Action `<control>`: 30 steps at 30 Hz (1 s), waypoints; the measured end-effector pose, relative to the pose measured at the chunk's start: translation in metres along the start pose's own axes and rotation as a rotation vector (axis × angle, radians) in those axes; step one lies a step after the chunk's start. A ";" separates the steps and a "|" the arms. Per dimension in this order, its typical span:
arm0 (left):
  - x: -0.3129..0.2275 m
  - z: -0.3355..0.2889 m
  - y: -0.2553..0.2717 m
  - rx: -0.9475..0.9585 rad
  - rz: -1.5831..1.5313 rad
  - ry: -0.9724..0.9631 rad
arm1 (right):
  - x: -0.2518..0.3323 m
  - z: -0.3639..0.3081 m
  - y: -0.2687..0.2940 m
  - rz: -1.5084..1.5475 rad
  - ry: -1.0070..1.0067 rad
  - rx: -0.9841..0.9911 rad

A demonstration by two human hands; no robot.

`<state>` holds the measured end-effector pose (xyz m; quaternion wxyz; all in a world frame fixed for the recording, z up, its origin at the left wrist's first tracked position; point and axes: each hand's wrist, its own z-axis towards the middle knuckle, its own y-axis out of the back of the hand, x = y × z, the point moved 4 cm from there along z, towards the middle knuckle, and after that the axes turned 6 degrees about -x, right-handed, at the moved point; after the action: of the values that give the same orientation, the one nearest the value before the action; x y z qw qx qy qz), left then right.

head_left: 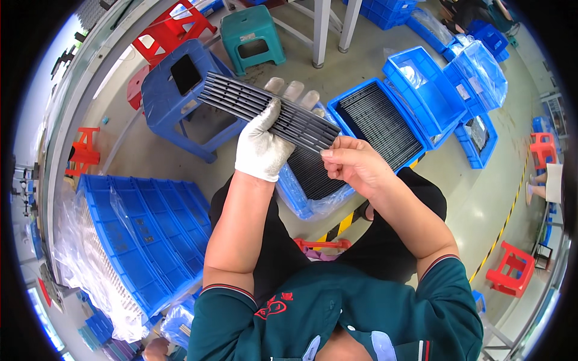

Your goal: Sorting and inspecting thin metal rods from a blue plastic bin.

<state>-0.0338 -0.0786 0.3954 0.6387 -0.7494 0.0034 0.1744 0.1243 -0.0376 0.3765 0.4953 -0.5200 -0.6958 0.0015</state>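
Observation:
A row of thin black rods (241, 95) lies side by side across my left hand (265, 144), which wears a white glove. Its thumb presses on top of the rods, and the gloved fingers stick out beyond their far side. My bare right hand (355, 163) pinches the right end of the rods between thumb and fingers. Below them, a blue crate (295, 195) lined with clear plastic holds more black rods. Just right of it, a second blue crate (423, 142) is filled with similar dark rods in rows.
Stacked blue crates (144, 228) with plastic wrap stand at my left. A blue stool (159, 105) and a green stool (250, 30) are ahead on the left. Empty-looking blue bins (421, 90) sit at the far right. A red stool (512, 269) stands further right.

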 end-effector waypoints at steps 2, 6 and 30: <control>0.000 0.000 0.001 -0.008 0.005 -0.004 | -0.001 0.001 0.000 0.021 -0.018 0.037; -0.001 0.001 0.004 -0.004 -0.003 -0.023 | 0.000 -0.002 -0.006 0.029 -0.035 0.006; 0.003 0.001 0.004 -0.001 -0.016 -0.075 | -0.013 -0.002 -0.010 0.089 0.027 -0.027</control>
<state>-0.0324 -0.0773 0.3905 0.6394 -0.7427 -0.0265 0.1972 0.1183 -0.0523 0.3737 0.4971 -0.5572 -0.6651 0.0071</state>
